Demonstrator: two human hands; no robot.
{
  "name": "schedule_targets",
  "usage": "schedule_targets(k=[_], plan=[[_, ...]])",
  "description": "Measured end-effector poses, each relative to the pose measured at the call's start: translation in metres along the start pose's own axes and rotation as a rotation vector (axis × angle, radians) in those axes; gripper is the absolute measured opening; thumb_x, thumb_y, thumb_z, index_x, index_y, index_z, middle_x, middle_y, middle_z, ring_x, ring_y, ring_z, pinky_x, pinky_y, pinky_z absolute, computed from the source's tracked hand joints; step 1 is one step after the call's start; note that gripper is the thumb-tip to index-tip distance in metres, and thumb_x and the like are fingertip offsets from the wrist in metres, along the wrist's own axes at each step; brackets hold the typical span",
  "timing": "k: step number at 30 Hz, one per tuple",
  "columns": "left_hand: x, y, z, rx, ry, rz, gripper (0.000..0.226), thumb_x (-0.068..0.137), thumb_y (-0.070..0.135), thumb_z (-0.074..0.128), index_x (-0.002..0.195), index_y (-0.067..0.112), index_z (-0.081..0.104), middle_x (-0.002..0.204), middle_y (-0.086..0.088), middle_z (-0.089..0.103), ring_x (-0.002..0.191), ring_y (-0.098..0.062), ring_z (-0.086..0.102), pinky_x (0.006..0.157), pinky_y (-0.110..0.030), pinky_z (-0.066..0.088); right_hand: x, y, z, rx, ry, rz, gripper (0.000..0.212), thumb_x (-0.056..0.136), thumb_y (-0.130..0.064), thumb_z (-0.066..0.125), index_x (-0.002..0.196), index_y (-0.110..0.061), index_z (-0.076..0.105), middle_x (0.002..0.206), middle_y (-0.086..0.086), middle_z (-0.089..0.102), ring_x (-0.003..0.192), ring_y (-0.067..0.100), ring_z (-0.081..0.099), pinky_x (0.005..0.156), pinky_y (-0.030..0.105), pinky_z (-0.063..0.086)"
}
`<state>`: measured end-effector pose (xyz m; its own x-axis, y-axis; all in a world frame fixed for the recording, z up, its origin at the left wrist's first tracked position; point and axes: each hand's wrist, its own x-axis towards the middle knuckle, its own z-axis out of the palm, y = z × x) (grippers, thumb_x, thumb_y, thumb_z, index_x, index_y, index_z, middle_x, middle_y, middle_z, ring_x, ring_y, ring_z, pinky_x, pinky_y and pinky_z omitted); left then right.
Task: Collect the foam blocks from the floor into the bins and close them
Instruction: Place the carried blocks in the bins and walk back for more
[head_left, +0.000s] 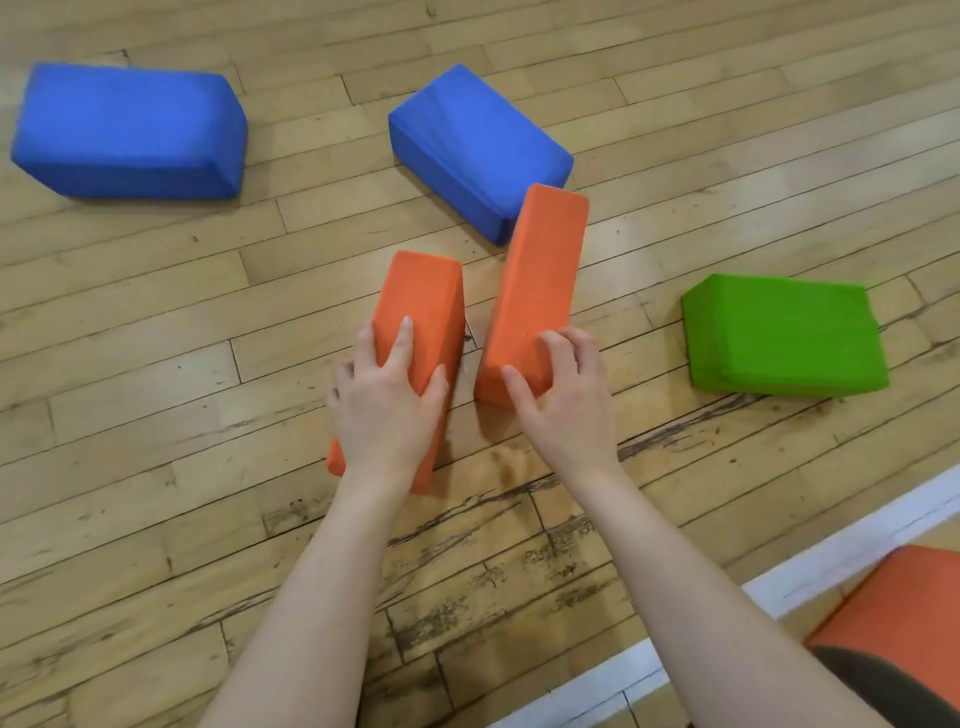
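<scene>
Hands curled — left (387, 410) and right (563, 400) each grip an orange block (423, 296).

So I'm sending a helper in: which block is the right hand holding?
On the wooden floor, find the two orange blocks standing side by side. The right hand grips the taller orange block, which leans against a blue block.

Scuffed wooden floor (156, 415) with two blue blocks (130, 130) (472, 145), two orange blocks (421, 306) (535, 270), one green block (784, 335).

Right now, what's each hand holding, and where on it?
Left hand grips the left orange block over its near end; right hand grips the right orange block at its near end.
</scene>
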<state>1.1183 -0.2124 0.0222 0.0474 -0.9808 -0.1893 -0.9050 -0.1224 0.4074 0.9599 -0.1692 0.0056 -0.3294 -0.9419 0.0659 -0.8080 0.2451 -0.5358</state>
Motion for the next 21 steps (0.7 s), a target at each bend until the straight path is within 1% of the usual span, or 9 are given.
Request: schedule_targets(k=[3, 4, 6, 8, 10, 15, 17, 19, 21], plan=[[0.000, -0.002, 0.003, 0.034, 0.002, 0.010, 0.062, 0.087, 0.049, 0.053, 0.144, 0.034, 0.034, 0.152, -0.005, 0.026, 0.122, -0.035, 0.038, 0.100, -0.044, 0.030, 0.018, -0.010, 0.002, -0.019, -0.093, 0.128, 0.072, 0.084, -0.063, 0.049, 0.146, -0.037, 0.022, 0.152, 0.012, 0.016, 0.128, 0.037, 0.035, 0.100, 0.046, 0.038], [0.001, -0.002, 0.002, 0.043, -0.004, 0.011, 0.062, 0.087, 0.049, 0.053, 0.144, 0.035, 0.033, 0.152, -0.004, 0.025, 0.123, -0.035, 0.039, 0.099, -0.044, 0.031, 0.025, -0.012, 0.005, -0.012, -0.128, 0.157, 0.077, 0.083, -0.063, 0.051, 0.147, -0.041, 0.016, 0.155, 0.013, 0.009, 0.131, 0.038, 0.032, 0.102, 0.045, 0.037], [0.004, -0.004, -0.001, 0.052, -0.029, -0.001, 0.063, 0.086, 0.049, 0.053, 0.144, 0.037, 0.032, 0.152, -0.003, 0.025, 0.123, -0.034, 0.038, 0.099, -0.044, 0.032, 0.034, -0.015, 0.012, 0.031, -0.196, 0.200, 0.082, 0.082, -0.061, 0.055, 0.148, -0.041, 0.010, 0.157, 0.013, 0.001, 0.134, 0.038, 0.031, 0.103, 0.044, 0.037], [0.010, -0.004, -0.006, 0.057, -0.057, -0.012, 0.064, 0.085, 0.050, 0.054, 0.144, 0.038, 0.032, 0.151, -0.002, 0.026, 0.124, -0.033, 0.039, 0.100, -0.044, 0.033, 0.039, -0.018, 0.019, 0.115, -0.222, 0.249, 0.084, 0.083, -0.051, 0.060, 0.149, -0.036, 0.011, 0.156, 0.017, -0.001, 0.133, 0.039, 0.033, 0.103, 0.044, 0.039], [0.017, -0.002, -0.012, 0.059, -0.073, -0.013, 0.064, 0.085, 0.050, 0.054, 0.144, 0.038, 0.032, 0.150, -0.002, 0.027, 0.124, -0.032, 0.039, 0.100, -0.044, 0.033, 0.041, -0.021, 0.022, 0.204, -0.198, 0.292, 0.084, 0.081, -0.043, 0.063, 0.149, -0.033, 0.014, 0.155, 0.019, 0.002, 0.132, 0.039, 0.034, 0.104, 0.043, 0.038], [0.023, 0.009, -0.043, 0.066, -0.108, 0.002, 0.059, 0.083, 0.048, 0.058, 0.138, 0.034, 0.044, 0.145, -0.003, 0.038, 0.121, -0.032, 0.044, 0.098, -0.043, 0.039, 0.021, -0.040, -0.002, 0.307, -0.184, 0.298, 0.076, 0.083, -0.037, 0.061, 0.148, -0.035, 0.021, 0.155, 0.017, 0.006, 0.136, 0.032, 0.028, 0.107, 0.037, 0.034], [0.010, 0.018, -0.070, 0.080, -0.093, 0.004, 0.059, 0.083, 0.049, 0.057, 0.138, 0.033, 0.044, 0.144, -0.003, 0.039, 0.120, -0.032, 0.046, 0.097, -0.044, 0.039, 0.010, -0.057, -0.029, 0.328, -0.183, 0.276, 0.073, 0.083, -0.037, 0.060, 0.147, -0.037, 0.024, 0.154, 0.015, 0.009, 0.133, 0.030, 0.033, 0.105, 0.037, 0.037], [-0.008, 0.030, -0.107, 0.103, -0.061, 0.008, 0.059, 0.084, 0.050, 0.055, 0.139, 0.033, 0.042, 0.145, -0.002, 0.037, 0.119, -0.032, 0.046, 0.097, -0.045, 0.039, 0.001, -0.078, -0.063, 0.341, -0.190, 0.267, 0.071, 0.084, -0.037, 0.059, 0.147, -0.038, 0.026, 0.152, 0.011, 0.013, 0.130, 0.026, 0.035, 0.100, 0.028, 0.038], [-0.027, 0.045, -0.150, 0.136, -0.039, 0.025, 0.060, 0.085, 0.051, 0.054, 0.141, 0.034, 0.039, 0.148, -0.004, 0.034, 0.120, -0.034, 0.045, 0.098, -0.045, 0.037, -0.008, -0.100, -0.103, 0.342, -0.193, 0.247, 0.069, 0.085, -0.034, 0.059, 0.146, -0.038, 0.028, 0.152, 0.008, 0.014, 0.131, 0.021, 0.031, 0.093, 0.019, 0.030]])
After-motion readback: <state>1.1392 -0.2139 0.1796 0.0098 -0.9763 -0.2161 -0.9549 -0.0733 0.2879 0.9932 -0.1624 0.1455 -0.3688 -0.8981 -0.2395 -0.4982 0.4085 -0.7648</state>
